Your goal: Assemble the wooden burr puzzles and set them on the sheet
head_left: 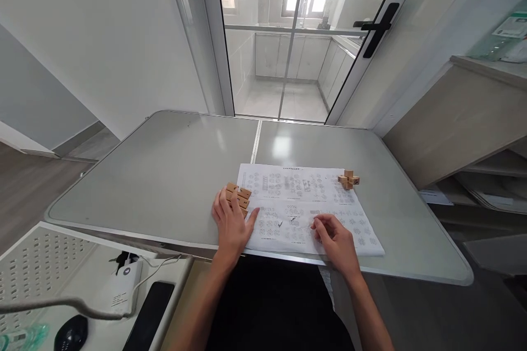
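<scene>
A white instruction sheet (302, 192) printed with rows of small diagrams lies on the table. My left hand (231, 225) rests on the sheet's left edge, fingers over several numbered wooden puzzle pieces (244, 193) laid side by side. Its thumb stretches apart onto the paper, and the hand partly covers the pieces. Above the lower right part of the sheet, my right hand (335, 238) is curled with thumb and forefinger close together; whatever lies between them is hidden. A small cross-shaped wooden burr puzzle (348, 180) stands on the sheet's upper right corner.
The grey folding table (185, 164) has a rounded metal rim and a centre seam. At lower left, a white cart (88, 279) carries a phone (150, 315), a white charger (125, 288), cables and a black mouse (71, 333). Wooden shelving (465, 104) stands right; a glass door lies beyond.
</scene>
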Demonstrator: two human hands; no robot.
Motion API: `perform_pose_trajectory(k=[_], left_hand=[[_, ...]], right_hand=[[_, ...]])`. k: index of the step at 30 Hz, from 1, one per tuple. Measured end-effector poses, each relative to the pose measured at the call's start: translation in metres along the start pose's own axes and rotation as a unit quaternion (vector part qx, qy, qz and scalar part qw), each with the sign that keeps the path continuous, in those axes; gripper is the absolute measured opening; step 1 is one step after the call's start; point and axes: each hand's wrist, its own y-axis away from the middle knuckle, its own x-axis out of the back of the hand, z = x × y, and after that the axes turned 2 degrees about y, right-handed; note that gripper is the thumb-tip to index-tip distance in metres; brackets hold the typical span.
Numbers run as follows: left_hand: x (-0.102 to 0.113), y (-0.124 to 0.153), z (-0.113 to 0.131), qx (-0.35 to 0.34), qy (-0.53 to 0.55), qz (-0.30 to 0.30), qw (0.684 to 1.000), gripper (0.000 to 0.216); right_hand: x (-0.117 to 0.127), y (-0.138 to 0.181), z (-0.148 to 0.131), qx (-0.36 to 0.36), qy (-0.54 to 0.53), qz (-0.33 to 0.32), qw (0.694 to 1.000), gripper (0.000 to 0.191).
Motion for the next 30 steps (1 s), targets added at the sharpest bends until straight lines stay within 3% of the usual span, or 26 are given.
perform_pose_trajectory(k=[7,20,30], left_hand=[[-0.011,-0.019,-0.01,0.041,-0.074,-0.025,0.996,0.081],[-0.007,-0.033,-0.016,0.032,-0.018,-0.068,0.997,0.064],[-0.004,-0.032,-0.012,0.033,-0.01,-0.079,0.996,0.076]], right_hand=[[-0.001,0.0,0.002,-0.005,-0.002,0.001,1.0,0.041],[-0.002,0.001,0.002,-0.002,-0.003,0.004,1.0,0.039],[-0.001,0.004,0.0,0.001,0.012,-0.005,1.0,0.037]])
